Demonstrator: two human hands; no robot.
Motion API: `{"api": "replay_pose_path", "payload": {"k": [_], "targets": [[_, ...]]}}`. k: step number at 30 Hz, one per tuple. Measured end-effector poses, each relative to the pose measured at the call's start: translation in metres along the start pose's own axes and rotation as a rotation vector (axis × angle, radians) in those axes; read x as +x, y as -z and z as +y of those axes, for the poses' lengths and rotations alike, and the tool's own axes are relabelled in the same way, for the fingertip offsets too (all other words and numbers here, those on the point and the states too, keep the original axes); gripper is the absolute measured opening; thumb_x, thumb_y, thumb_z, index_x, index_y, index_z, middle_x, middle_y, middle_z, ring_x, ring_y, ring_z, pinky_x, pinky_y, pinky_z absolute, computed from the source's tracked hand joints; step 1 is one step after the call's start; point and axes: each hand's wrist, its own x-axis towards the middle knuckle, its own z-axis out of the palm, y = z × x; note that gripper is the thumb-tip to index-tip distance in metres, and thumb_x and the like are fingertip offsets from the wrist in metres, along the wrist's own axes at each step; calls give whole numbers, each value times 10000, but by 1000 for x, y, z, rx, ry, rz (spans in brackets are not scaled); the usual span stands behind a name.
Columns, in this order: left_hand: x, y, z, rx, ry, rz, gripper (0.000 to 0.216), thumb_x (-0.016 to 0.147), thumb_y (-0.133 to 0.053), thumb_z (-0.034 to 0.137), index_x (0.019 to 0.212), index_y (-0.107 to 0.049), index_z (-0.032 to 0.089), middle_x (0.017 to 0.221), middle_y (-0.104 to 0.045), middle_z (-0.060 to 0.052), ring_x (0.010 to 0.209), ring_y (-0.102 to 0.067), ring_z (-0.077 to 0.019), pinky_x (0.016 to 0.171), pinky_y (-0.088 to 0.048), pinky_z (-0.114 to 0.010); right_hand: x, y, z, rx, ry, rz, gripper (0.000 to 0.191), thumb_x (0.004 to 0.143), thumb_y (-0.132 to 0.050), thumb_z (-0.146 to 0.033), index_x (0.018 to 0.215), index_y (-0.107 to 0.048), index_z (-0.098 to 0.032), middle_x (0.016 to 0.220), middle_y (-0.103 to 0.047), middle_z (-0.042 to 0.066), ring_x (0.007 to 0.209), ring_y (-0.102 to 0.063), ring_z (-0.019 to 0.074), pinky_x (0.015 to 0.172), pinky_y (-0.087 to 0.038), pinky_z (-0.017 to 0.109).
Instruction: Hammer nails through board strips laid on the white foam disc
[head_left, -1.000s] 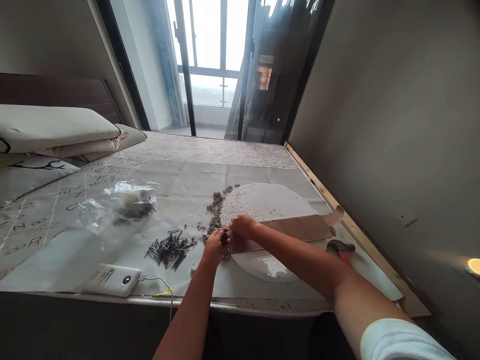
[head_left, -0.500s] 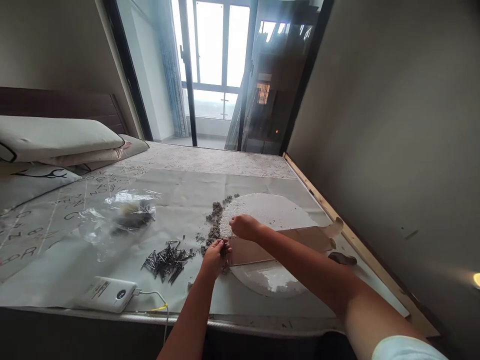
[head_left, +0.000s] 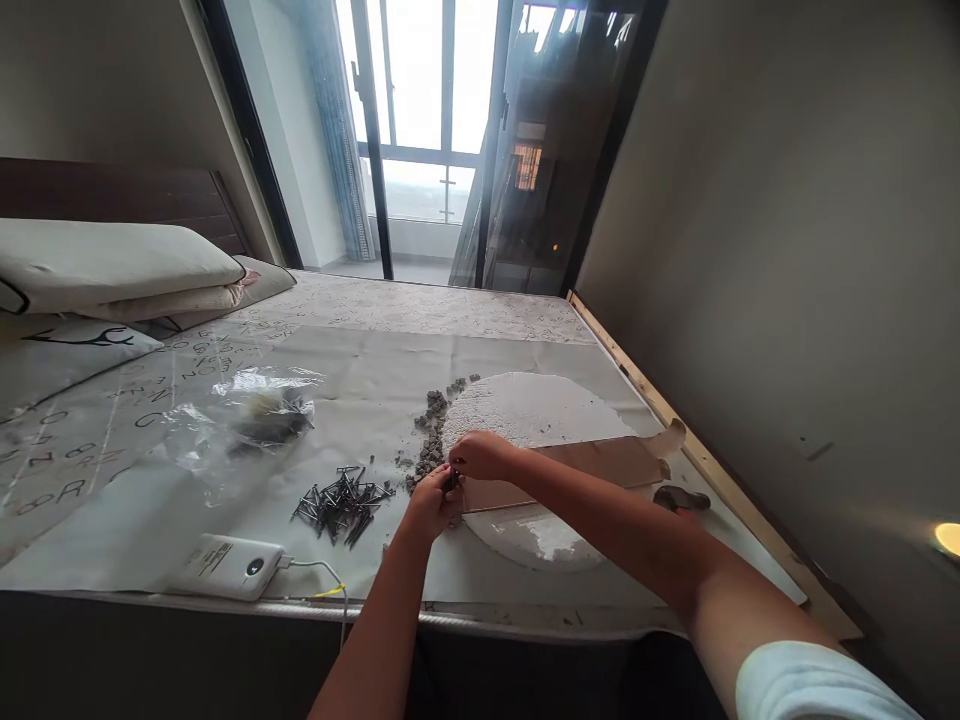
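Note:
A round white foam disc (head_left: 525,410) lies on the covered bed, with a brown cardboard strip (head_left: 592,462) laid across it. My left hand (head_left: 433,505) and my right hand (head_left: 480,455) meet at the disc's left edge, at the end of the strip. Both have their fingers pinched together around a small dark piece (head_left: 451,480); I cannot make out what it is. Small grey lumps (head_left: 431,435) run along the disc's left rim. A pile of dark nails (head_left: 341,497) lies just left of my left hand.
A white power bank (head_left: 229,567) with a cable sits near the bed's front edge. A crumpled clear plastic bag (head_left: 251,415) lies further left. A hammer (head_left: 681,498) rests right of the disc. Pillows (head_left: 105,265) are stacked at far left. A wall runs along the right.
The hands stay at the disc's left edge; my right hand has come down closer to my left hand. The view has shifted slightly.

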Motion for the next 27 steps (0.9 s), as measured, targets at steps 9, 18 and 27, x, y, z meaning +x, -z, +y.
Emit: {"api": "replay_pose_path", "payload": {"k": [9,18,27], "targets": [[3,3,3,-54,-37,161,94,821,-498,156,910,-509,129,605,-447,48,367,-352,2,336,-233,-94,0,-12,23,-88,-83,4,298,868,-399,-146,852,-696,-125,902,-684,111,782,-609,169,664,-405,243],[2,0,4,-44,-54,200,306,824,-492,125,1126,-509,172,620,-462,38,399,-396,-13,367,-290,-103,1,-36,13,-212,-27,-84,203,784,-501,-64,875,-681,-89,909,-668,139,835,-627,225,654,-473,287],[3,-1,3,-76,-32,250,233,807,-404,24,975,-495,157,625,-534,4,549,-577,-90,591,-528,-241,4,-35,7,-293,9,-123,156,830,-511,-107,850,-665,-95,905,-683,106,817,-644,202,669,-505,316]]}}
